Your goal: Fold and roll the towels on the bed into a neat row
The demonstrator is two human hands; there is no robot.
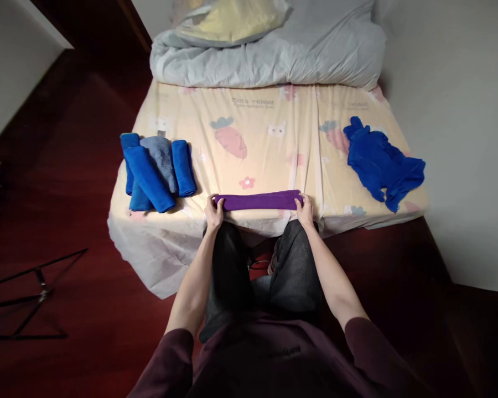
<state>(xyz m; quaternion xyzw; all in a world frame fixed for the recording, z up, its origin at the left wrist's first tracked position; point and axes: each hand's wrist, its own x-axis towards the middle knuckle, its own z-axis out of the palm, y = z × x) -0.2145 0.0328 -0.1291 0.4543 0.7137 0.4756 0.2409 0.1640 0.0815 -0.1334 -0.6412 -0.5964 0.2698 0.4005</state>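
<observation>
A purple towel (258, 201), rolled or folded into a long narrow strip, lies across the near edge of the bed in front of my knees. My left hand (214, 212) grips its left end, thumb toward the middle. At the right end, my right hand (304, 211) is closed on the cloth in the same way. To the left of the strip sits a pile of rolled blue towels (151, 178) with a grey-blue towel (159, 157) among them. Far to the right, a crumpled blue cloth (382, 160) lies loosely spread.
The bed (269, 157) has a cream sheet with carrot and rabbit prints. A bunched grey quilt (269, 63) and a yellow pillow (240, 22) lie at its back. Black stand legs (39, 296) rest on the dark red floor at left. A wall borders the right side.
</observation>
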